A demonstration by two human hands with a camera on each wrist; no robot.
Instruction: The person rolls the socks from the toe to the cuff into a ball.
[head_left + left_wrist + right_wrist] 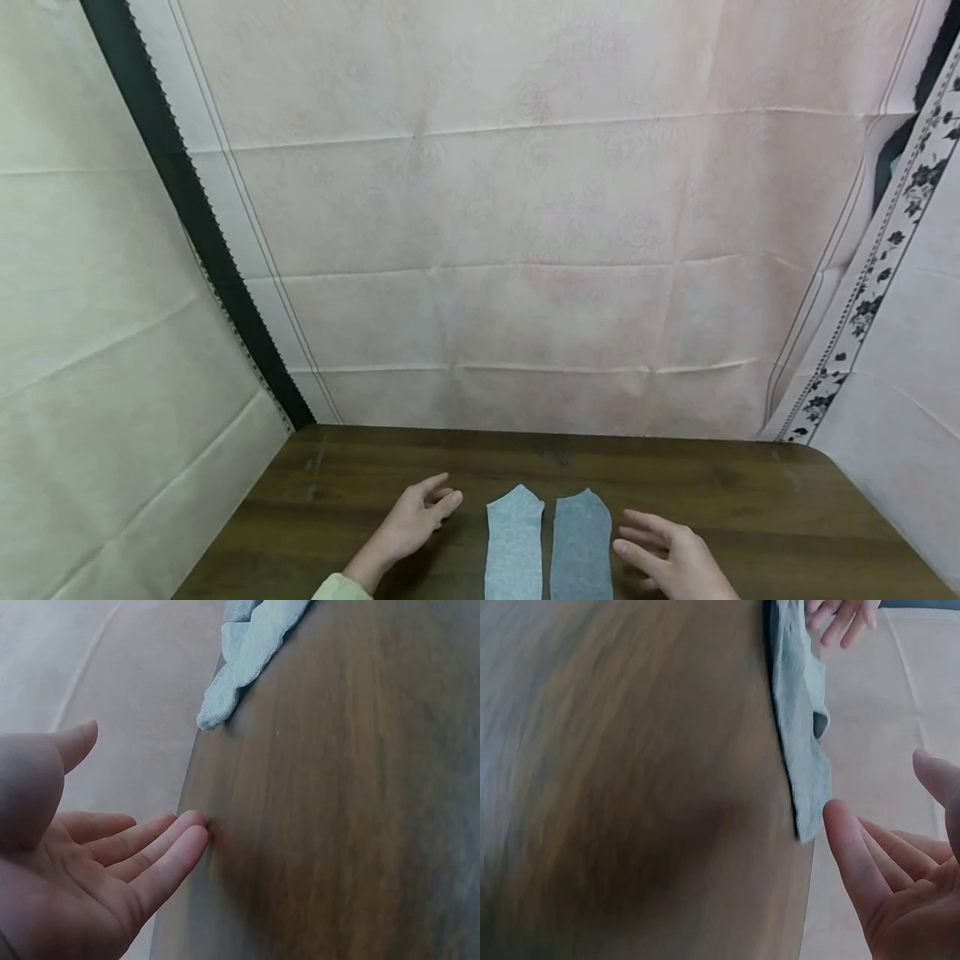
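Two socks lie flat side by side on the brown wooden table, a light grey sock point(515, 546) and a darker blue-grey sock point(582, 546). The bottom of the head view cuts off their near ends. To the left of the light sock is my left hand point(416, 518), fingers loosely extended and holding nothing. My right hand point(675, 560) is just right of the dark sock, relaxed, with nothing in its fingers. In the left wrist view, sock fabric point(240, 675) lies beyond the left hand point(97, 881). The right wrist view shows fingertips of the right hand point(904, 892) close to sock fabric point(801, 742).
The wooden table point(360, 467) has rounded far corners. Pale creased cloth point(540, 208) hangs behind it, with more cloth on the left point(112, 375) and a flower-bordered cloth point(907, 367) on the right.
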